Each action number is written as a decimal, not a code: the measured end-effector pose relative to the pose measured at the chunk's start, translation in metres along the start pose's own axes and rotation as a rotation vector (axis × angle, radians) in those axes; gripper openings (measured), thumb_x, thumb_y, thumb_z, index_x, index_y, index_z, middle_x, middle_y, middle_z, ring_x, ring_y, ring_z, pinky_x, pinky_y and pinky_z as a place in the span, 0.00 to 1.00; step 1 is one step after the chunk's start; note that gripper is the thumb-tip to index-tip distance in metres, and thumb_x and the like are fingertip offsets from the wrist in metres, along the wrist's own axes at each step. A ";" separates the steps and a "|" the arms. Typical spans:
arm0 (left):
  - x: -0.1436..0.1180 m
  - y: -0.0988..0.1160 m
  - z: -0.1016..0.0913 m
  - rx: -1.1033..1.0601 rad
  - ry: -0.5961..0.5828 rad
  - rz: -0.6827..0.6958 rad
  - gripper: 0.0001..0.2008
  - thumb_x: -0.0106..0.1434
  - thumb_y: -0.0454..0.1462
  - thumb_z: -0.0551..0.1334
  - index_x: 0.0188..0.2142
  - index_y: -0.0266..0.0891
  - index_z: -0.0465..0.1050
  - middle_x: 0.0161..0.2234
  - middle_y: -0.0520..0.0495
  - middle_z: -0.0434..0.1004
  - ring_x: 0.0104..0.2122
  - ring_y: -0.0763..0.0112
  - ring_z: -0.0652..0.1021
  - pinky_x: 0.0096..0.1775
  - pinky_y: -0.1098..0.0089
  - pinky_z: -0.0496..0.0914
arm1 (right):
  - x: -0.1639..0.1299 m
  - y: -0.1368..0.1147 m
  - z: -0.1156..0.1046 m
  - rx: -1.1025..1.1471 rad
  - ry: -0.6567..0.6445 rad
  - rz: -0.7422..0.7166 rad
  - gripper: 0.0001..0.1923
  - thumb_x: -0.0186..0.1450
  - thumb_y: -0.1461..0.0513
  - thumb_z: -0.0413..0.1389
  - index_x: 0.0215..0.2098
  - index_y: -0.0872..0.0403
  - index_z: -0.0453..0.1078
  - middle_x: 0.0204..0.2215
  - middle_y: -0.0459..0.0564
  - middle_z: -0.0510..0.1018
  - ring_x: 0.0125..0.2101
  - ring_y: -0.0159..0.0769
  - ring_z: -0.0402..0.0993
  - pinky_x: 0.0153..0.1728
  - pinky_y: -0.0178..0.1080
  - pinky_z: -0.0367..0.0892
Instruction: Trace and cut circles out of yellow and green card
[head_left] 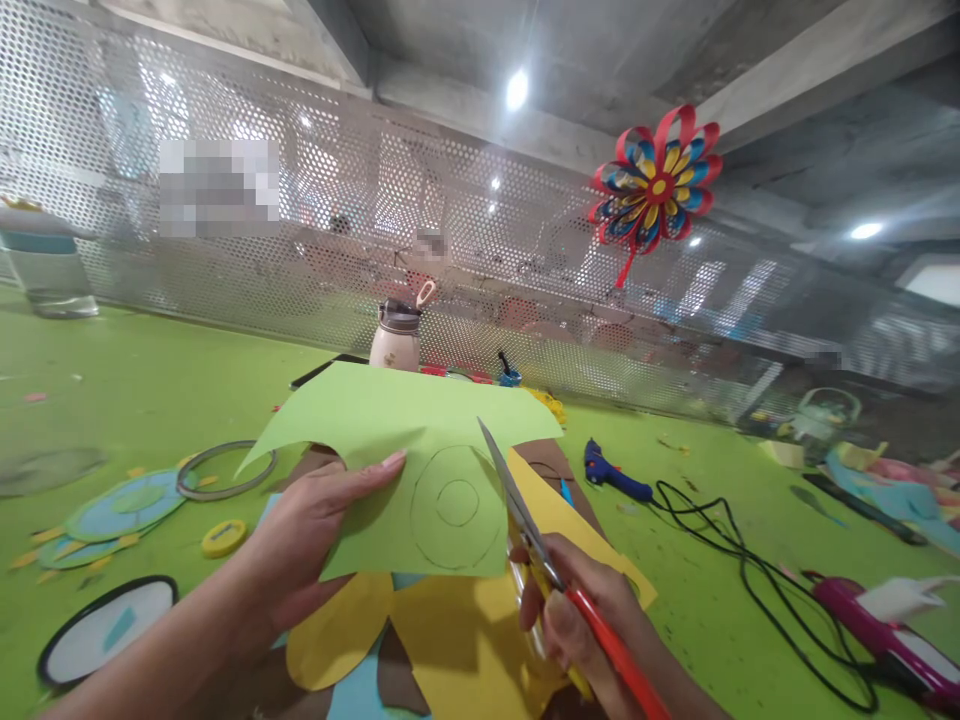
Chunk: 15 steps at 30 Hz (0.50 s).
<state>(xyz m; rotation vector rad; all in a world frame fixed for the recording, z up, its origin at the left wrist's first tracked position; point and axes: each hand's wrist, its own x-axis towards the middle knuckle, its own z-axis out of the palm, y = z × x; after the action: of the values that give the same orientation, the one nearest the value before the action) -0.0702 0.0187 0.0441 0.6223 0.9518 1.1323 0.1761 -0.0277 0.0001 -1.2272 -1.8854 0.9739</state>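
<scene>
Green tabletop (180, 355) runs back to a perforated screen (315, 190) in the head view, where a person's left hand (311, 530) pinches a light-green sheet (427, 425) at near middle, thumb above and other fingers mostly hidden, while the right hand (581, 605) curls around red-handled scissors (527, 520). With a blade close to the right of the sheet's drawn circles (457, 503), a sagging sheet or turned wrist could send a cut across the outline, or snag the yellow paper (457, 640) below. Open room lies at far left, beyond the blue discs (86, 515); at right, a blue glue gun (613, 474) and its black cord (739, 550) crowd the scissors' side.
</scene>
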 end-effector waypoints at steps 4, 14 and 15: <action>0.002 0.000 -0.001 0.001 -0.007 -0.017 0.20 0.56 0.35 0.68 0.48 0.33 0.75 0.29 0.43 0.84 0.26 0.55 0.83 0.27 0.61 0.79 | 0.000 -0.002 -0.001 0.022 -0.027 0.047 0.30 0.64 0.39 0.48 0.49 0.53 0.67 0.27 0.48 0.73 0.22 0.32 0.68 0.23 0.33 0.64; -0.001 0.005 0.002 0.039 -0.015 -0.037 0.20 0.56 0.34 0.68 0.48 0.33 0.75 0.29 0.43 0.84 0.25 0.57 0.83 0.27 0.63 0.79 | -0.001 -0.002 -0.002 0.026 -0.045 0.050 0.29 0.64 0.39 0.48 0.48 0.52 0.66 0.26 0.48 0.72 0.22 0.32 0.68 0.22 0.33 0.63; 0.000 0.005 0.001 0.044 -0.014 -0.039 0.19 0.56 0.34 0.67 0.49 0.33 0.75 0.29 0.42 0.84 0.25 0.56 0.83 0.27 0.63 0.79 | -0.001 -0.001 -0.002 0.024 -0.048 0.050 0.29 0.64 0.39 0.48 0.48 0.52 0.67 0.26 0.48 0.72 0.22 0.32 0.68 0.21 0.33 0.63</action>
<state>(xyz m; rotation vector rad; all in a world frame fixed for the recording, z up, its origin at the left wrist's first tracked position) -0.0716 0.0203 0.0482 0.6434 0.9748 1.0736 0.1777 -0.0284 0.0023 -1.2521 -1.8822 1.0583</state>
